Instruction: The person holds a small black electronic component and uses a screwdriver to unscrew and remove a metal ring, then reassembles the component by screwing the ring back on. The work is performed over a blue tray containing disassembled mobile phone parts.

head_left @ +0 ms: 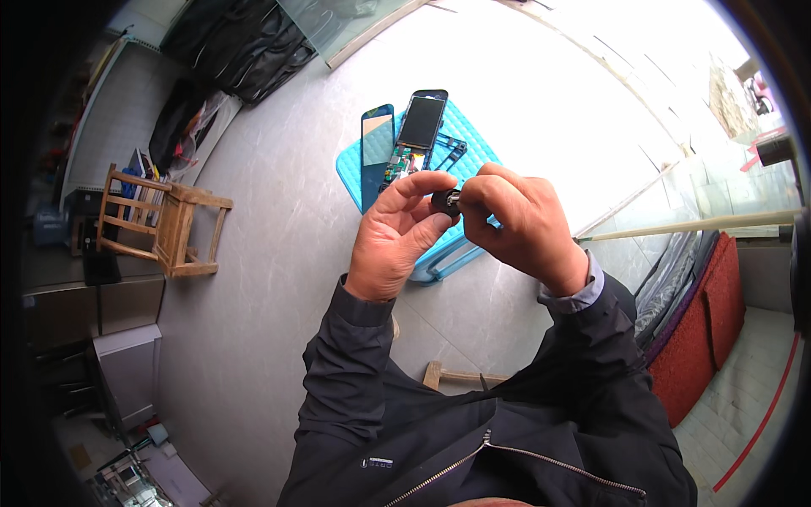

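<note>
In front of my chest, my left hand (pixel 389 232) holds a small dark round object (pixel 443 201) between thumb and fingers. Metal shows at its right end, but its exact kind is too small to make out. Against that end my right hand (pixel 525 221) has its fingers curled in a pinch; what lies inside them is hidden. Beyond the hands stands a light blue plastic stool (pixel 349 169). On it lie an opened phone's dark display (pixel 422 122), a green circuit board (pixel 405 160), a separate glass front panel (pixel 378 148) and a black frame piece (pixel 449 152).
A wooden chair (pixel 173 220) stands to the left on the grey tiled floor (pixel 253 338). Black bags (pixel 245 46) lie at the far left. Red carpet (pixel 697 329) leans at the right. Below my hands, part of a wooden seat (pixel 460 375) shows near my lap.
</note>
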The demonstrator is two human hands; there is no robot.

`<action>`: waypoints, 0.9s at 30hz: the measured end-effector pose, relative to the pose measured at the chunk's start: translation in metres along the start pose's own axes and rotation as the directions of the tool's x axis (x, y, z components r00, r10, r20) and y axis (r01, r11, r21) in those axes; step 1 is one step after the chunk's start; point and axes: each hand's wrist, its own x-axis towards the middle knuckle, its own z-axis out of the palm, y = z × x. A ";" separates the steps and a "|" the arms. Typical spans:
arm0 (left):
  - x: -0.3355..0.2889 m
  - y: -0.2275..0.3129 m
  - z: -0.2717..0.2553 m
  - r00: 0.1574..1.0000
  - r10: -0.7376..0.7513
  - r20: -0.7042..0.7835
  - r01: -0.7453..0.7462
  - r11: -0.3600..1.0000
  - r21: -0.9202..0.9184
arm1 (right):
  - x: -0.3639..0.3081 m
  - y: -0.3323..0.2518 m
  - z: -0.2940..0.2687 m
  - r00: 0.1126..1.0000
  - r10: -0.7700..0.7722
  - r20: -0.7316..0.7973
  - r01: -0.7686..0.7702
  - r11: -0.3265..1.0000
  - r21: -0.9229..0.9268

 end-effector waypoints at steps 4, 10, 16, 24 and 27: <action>0.001 0.001 -0.002 1.000 -0.007 0.002 0.007 1.000 0.012 | 0.000 0.001 -0.002 1.000 -0.007 -0.019 0.009 0.996 0.091; -0.001 0.003 0.000 0.998 -0.049 -0.049 0.046 0.997 -0.054 | -0.002 0.000 -0.009 0.997 0.071 -0.018 -0.068 0.989 0.128; -0.001 0.004 0.003 0.996 -0.078 -0.050 0.076 0.997 -0.030 | 0.000 0.002 -0.010 0.990 0.126 -0.058 -0.114 0.977 0.181; -0.001 0.010 0.005 0.994 -0.093 -0.053 0.091 0.995 -0.035 | -0.005 0.003 -0.015 0.926 0.375 -0.040 -0.315 0.829 0.462; -0.002 0.011 0.006 0.993 -0.091 -0.070 0.089 0.995 -0.034 | -0.006 0.005 -0.019 0.889 0.457 -0.013 -0.377 0.749 0.546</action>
